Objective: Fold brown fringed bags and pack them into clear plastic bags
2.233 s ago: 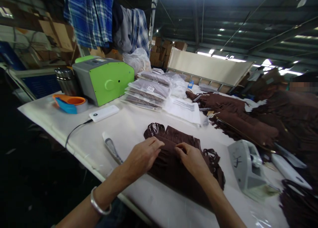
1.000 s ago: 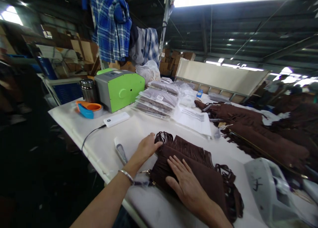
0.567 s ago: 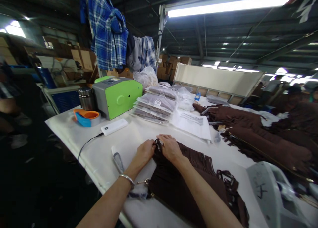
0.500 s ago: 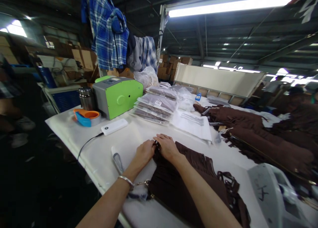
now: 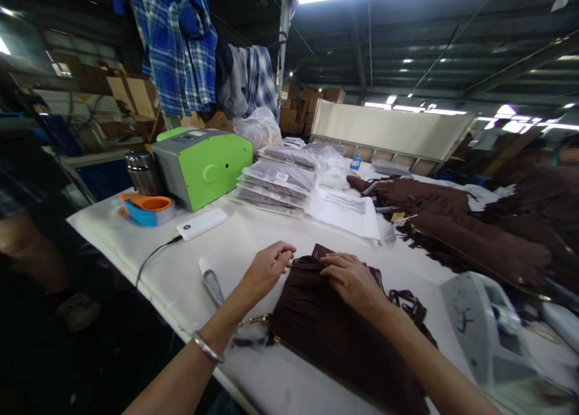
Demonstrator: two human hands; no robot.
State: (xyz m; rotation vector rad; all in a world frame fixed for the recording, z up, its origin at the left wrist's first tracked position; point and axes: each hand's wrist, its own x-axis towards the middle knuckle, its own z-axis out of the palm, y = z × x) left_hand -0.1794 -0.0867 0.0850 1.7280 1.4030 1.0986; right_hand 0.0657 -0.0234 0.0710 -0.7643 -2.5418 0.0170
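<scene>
A dark brown fringed bag [image 5: 335, 336] lies on the white table in front of me, with gathered fringe at its far end and a metal clasp at its left edge. My left hand [image 5: 268, 271] hovers at the bag's far left corner, its fingers loosely bent and apart, holding nothing that I can see. Across the fringe rests my right hand [image 5: 355, 285], fingers spread over the brown material. Left of the bag lies a grey strap loop [image 5: 211, 285], partly in clear wrapping.
Behind my hands are stacked plastic-wrapped packets [image 5: 278, 180], a green-and-grey machine [image 5: 203, 167], a white power bank [image 5: 201, 224] and a tape dispenser [image 5: 147, 209]. More brown bags [image 5: 474, 240] lie at the right, near a grey-white device [image 5: 484, 324]. A person's leg [image 5: 31, 252] shows at far left.
My hands were together at the bag's far left corner, and have parted. My right hand has moved right and flattened onto the fringe; my left has loosened its fingers. The view has shifted slightly.
</scene>
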